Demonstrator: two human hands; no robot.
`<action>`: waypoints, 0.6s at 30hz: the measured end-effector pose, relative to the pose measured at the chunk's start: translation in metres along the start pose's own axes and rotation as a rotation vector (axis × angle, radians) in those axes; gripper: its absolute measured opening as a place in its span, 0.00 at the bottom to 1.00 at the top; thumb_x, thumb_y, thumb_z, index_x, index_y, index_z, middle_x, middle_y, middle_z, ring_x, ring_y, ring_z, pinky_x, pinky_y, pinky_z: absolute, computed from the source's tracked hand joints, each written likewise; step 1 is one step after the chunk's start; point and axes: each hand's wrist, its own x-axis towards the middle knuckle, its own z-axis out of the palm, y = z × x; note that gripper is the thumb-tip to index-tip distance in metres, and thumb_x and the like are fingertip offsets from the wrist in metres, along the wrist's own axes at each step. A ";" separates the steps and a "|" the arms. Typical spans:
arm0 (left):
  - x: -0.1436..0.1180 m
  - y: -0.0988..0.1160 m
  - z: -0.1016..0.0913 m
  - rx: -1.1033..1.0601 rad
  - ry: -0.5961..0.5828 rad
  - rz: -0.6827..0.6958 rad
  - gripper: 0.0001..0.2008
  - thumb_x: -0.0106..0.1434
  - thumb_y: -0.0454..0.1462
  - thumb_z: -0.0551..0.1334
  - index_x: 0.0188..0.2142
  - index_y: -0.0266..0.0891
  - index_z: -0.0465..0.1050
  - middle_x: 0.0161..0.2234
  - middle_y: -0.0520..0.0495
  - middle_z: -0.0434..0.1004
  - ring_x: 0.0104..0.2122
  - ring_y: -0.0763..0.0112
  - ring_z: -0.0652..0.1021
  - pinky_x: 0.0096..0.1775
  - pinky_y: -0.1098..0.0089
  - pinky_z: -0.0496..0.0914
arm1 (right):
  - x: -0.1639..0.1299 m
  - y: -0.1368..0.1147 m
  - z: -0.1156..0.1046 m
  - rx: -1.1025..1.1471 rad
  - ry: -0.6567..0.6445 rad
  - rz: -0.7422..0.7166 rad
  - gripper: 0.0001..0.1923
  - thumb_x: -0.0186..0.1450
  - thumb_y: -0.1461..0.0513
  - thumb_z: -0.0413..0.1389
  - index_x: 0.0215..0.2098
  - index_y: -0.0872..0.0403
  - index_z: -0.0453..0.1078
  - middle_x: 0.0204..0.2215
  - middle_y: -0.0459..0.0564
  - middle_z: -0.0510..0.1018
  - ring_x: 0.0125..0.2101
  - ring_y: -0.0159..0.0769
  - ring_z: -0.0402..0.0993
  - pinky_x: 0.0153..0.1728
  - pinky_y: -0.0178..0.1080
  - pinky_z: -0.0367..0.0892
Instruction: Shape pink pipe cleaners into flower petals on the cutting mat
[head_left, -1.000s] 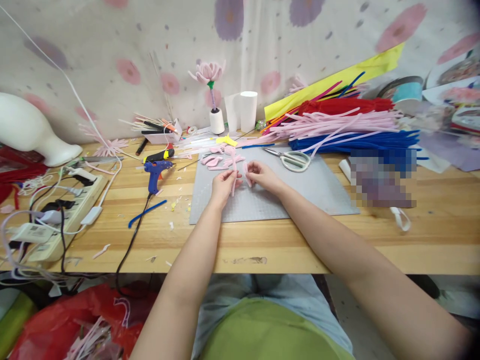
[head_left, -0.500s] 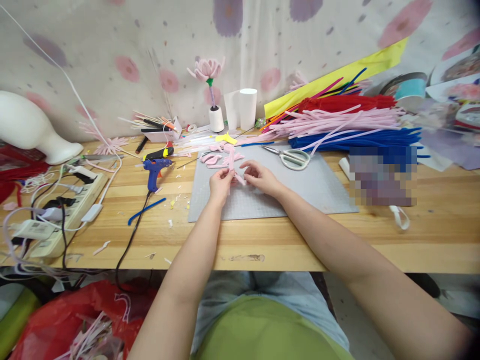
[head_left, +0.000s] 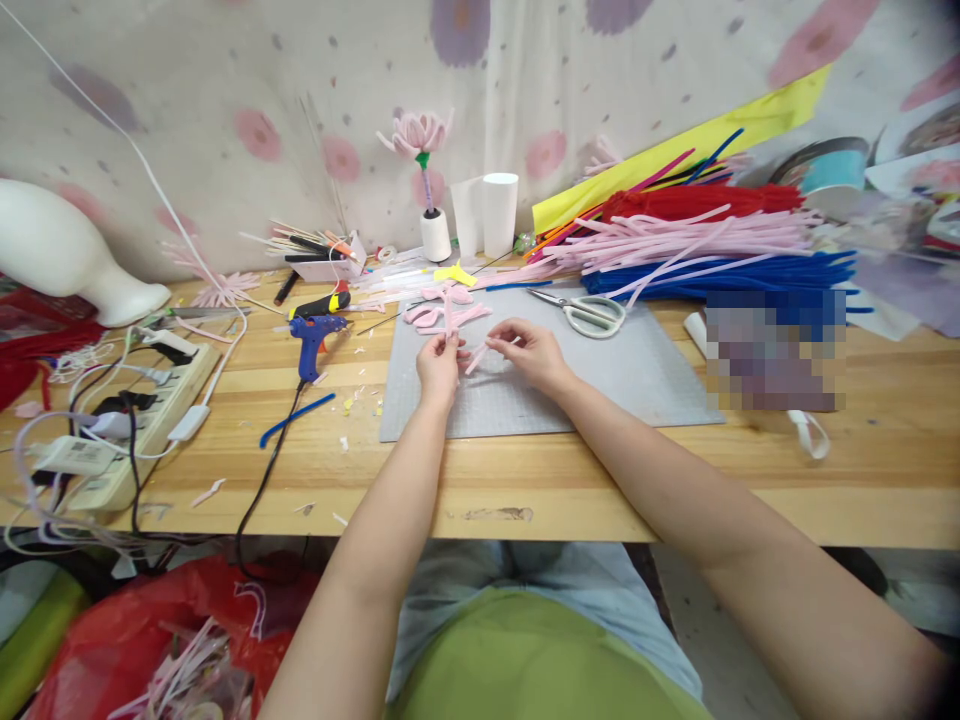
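Over the grey cutting mat (head_left: pixel 637 390), my left hand (head_left: pixel 441 370) is closed around a pink pipe cleaner (head_left: pixel 476 359). One part of it stands up above the fingers, and a short end slants out to the right. My right hand (head_left: pixel 529 352) pinches at the tip of that slanting end, thumb and fingertips together. Just beyond my hands lie several bent pink pipe-cleaner petals (head_left: pixel 425 316). Scissors (head_left: pixel 592 314) with pale handles rest at the mat's back edge, to the right of my hands.
A blue glue gun (head_left: pixel 313 345) and a blue pipe cleaner (head_left: pixel 296 420) lie left of the mat. Further left is a power strip (head_left: pixel 161 420) with tangled cables. Pink pipe cleaners (head_left: pixel 690 240) are heaped at the back right. A pink flower (head_left: pixel 417 135) stands in a white holder (head_left: pixel 434 237).
My right hand's fingers have closed onto the short pink end, where they were apart from it before. The left hand keeps its hold, and the view has shifted slightly.
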 end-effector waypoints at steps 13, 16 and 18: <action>-0.010 0.000 0.001 0.133 -0.365 0.051 0.09 0.47 0.37 0.66 0.28 0.36 0.70 0.21 0.55 0.69 0.21 0.81 0.68 0.27 0.78 0.62 | 0.005 0.012 -0.001 0.508 -0.074 0.313 0.21 0.43 0.58 0.63 0.34 0.53 0.63 0.22 0.41 0.70 0.22 0.26 0.66 0.23 0.31 0.61; -0.011 -0.001 0.003 0.100 -0.348 0.036 0.09 0.47 0.37 0.65 0.28 0.36 0.69 0.20 0.55 0.69 0.21 0.80 0.68 0.27 0.78 0.62 | 0.005 0.013 -0.002 0.543 -0.109 0.298 0.21 0.44 0.58 0.63 0.35 0.53 0.63 0.21 0.40 0.70 0.23 0.27 0.67 0.26 0.33 0.63; -0.012 0.001 0.004 0.086 -0.339 -0.021 0.09 0.48 0.36 0.65 0.28 0.36 0.69 0.19 0.56 0.67 0.19 0.82 0.65 0.23 0.78 0.59 | 0.005 0.013 -0.003 0.530 -0.123 0.272 0.21 0.46 0.58 0.62 0.36 0.52 0.62 0.22 0.40 0.69 0.23 0.28 0.68 0.28 0.35 0.65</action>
